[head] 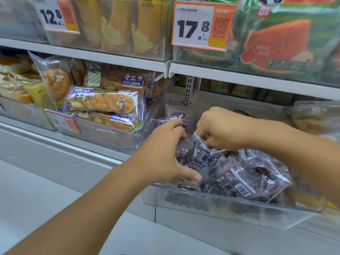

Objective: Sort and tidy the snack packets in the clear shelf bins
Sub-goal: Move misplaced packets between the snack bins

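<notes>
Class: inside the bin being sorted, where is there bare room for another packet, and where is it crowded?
Free: the back of the bin, behind the hands. Crowded: its front right, where dark packets pile up.
</notes>
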Action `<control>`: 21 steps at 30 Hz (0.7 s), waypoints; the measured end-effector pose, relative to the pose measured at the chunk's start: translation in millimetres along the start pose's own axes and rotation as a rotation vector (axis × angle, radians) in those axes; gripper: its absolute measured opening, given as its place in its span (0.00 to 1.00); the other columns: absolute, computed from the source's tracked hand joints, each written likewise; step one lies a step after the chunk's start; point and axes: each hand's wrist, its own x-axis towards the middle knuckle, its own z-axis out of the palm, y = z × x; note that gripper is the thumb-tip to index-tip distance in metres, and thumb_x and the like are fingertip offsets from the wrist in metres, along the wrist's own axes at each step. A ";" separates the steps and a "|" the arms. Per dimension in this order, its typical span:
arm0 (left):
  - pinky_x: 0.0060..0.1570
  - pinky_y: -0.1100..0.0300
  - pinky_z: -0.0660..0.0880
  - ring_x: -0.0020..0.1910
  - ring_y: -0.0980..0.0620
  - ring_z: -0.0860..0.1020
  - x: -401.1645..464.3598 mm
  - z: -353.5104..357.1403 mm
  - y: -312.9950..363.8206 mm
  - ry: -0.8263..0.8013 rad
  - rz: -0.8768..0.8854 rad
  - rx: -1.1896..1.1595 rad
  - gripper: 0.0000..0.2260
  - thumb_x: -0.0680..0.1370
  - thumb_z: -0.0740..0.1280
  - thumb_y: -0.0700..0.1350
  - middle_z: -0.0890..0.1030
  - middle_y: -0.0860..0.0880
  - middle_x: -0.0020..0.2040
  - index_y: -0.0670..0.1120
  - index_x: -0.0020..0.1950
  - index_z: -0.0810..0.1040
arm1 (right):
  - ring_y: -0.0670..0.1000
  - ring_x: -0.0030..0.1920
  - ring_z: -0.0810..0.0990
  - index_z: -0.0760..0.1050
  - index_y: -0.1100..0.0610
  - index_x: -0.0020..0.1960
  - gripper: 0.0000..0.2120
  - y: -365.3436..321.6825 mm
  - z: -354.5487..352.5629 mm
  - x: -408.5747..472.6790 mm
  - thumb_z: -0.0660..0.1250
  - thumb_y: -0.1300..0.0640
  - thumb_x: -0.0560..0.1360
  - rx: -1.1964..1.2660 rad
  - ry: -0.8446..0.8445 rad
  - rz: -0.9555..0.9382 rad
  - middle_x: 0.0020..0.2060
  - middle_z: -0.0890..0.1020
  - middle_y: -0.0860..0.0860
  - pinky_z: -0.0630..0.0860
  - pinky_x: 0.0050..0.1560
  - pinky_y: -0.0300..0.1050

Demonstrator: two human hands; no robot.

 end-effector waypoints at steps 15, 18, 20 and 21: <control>0.79 0.53 0.43 0.76 0.53 0.60 -23.1 3.8 1.5 -0.136 0.215 0.059 0.19 0.76 0.67 0.64 0.75 0.58 0.58 0.58 0.64 0.79 | 0.31 0.46 0.76 0.83 0.41 0.54 0.16 9.6 -25.0 -18.1 0.80 0.50 0.68 0.060 -0.215 0.065 0.46 0.80 0.33 0.73 0.48 0.33; 0.77 0.49 0.56 0.73 0.48 0.64 -20.3 11.8 5.0 -0.064 0.158 0.060 0.18 0.73 0.66 0.69 0.72 0.59 0.48 0.57 0.51 0.74 | 0.40 0.53 0.75 0.80 0.41 0.58 0.21 7.5 -16.8 -0.8 0.80 0.52 0.68 0.007 -0.215 0.024 0.54 0.77 0.37 0.75 0.56 0.44; 0.69 0.48 0.67 0.66 0.50 0.67 -16.6 12.4 5.9 -0.009 0.133 0.048 0.16 0.73 0.68 0.68 0.70 0.59 0.44 0.57 0.47 0.71 | 0.42 0.55 0.75 0.80 0.41 0.58 0.20 8.3 -13.1 5.0 0.79 0.51 0.69 0.010 -0.196 0.011 0.56 0.78 0.38 0.75 0.58 0.46; 0.64 0.48 0.71 0.60 0.52 0.67 -15.0 11.4 6.0 0.010 0.127 0.048 0.16 0.73 0.69 0.66 0.69 0.60 0.43 0.58 0.45 0.69 | 0.42 0.54 0.75 0.79 0.42 0.59 0.21 9.7 -12.7 6.1 0.79 0.51 0.68 0.008 -0.160 0.011 0.56 0.78 0.39 0.75 0.56 0.44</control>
